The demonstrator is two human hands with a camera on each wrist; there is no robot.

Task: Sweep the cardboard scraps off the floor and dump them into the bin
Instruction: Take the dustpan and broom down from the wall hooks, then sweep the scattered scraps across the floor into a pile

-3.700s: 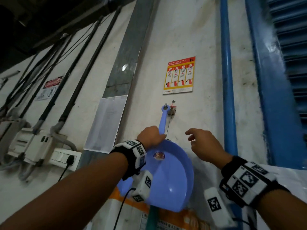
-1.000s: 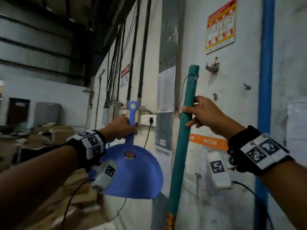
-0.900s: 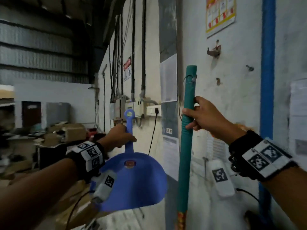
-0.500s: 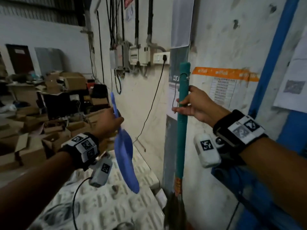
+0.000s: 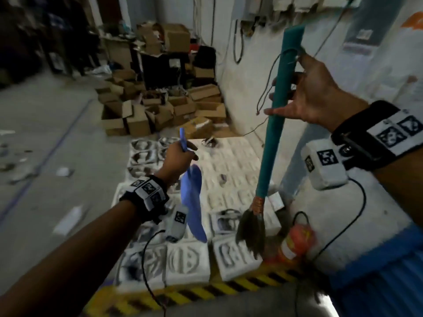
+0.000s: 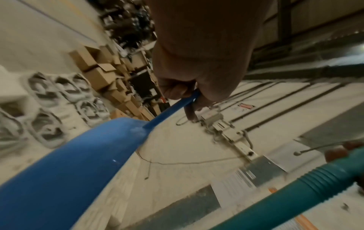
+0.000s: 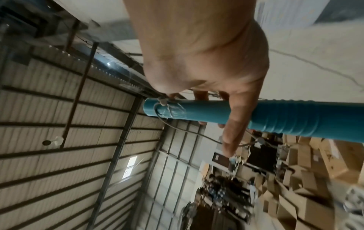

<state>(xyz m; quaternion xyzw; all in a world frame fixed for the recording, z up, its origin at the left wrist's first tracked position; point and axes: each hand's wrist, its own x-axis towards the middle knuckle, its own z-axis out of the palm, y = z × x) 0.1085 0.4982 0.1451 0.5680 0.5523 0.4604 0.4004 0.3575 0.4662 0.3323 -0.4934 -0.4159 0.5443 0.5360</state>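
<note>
Broom [image 5: 277, 124] handle, teal and ribbed, sits in the right hand [image 5: 313, 94], whose fingers wrap behind it near the top while the thumb lies straight across its front; the right wrist view shows the same hold [image 7: 216, 99]. The handle's long axis runs steeply, its top tilted up and to the right, its dark bristle end [image 5: 250, 229] pointing down and left, hanging over white moulded foam trays [image 5: 190, 259] on the floor. A thin cord loop [image 5: 266, 88] dangles from the handle's top. The left hand [image 5: 177, 160] is clenched on the stem of a blue dustpan [image 5: 193, 200], seen edge-on, stem up and pan hanging downward over the trays. Beyond lie heaped cardboard boxes [image 5: 160, 110] against the white wall [image 5: 240, 94]. A red extinguisher-like cylinder [image 5: 295, 243] stands just beside the bristles. Pale scraps [image 5: 65, 171] dot the grey floor at left.
</note>
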